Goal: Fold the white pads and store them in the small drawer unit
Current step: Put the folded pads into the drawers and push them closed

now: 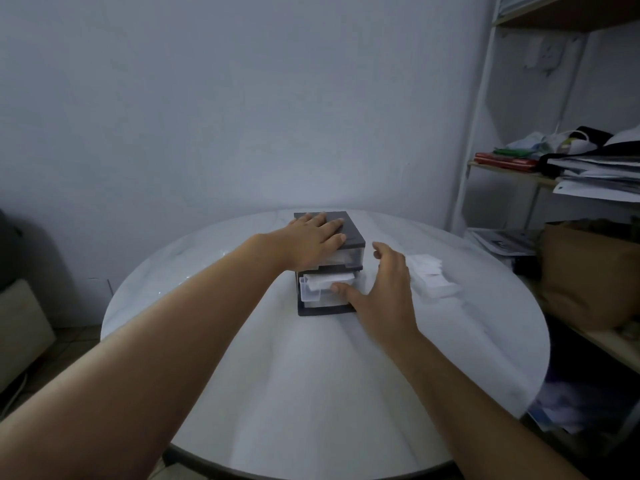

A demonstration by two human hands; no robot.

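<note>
A: Where is the small drawer unit (329, 261) being kept?

B: It is being steadied on the round, marble-look table (277, 393) by the left hand (313, 242), laid flat with fingers spread on the dark lid.

A: And the right hand (382, 292)?

B: It is being held loose and empty, thumb touching the clear lower drawer (318, 294), where folded white pads (329, 281) are lying. More pads (433, 275) are stacked just beside it.

Single head-worn wide-angle view, facing forward and down over a round table (242, 393). Both forearms enter from the near edge; wall far, shelving (485, 116) at right.
</note>
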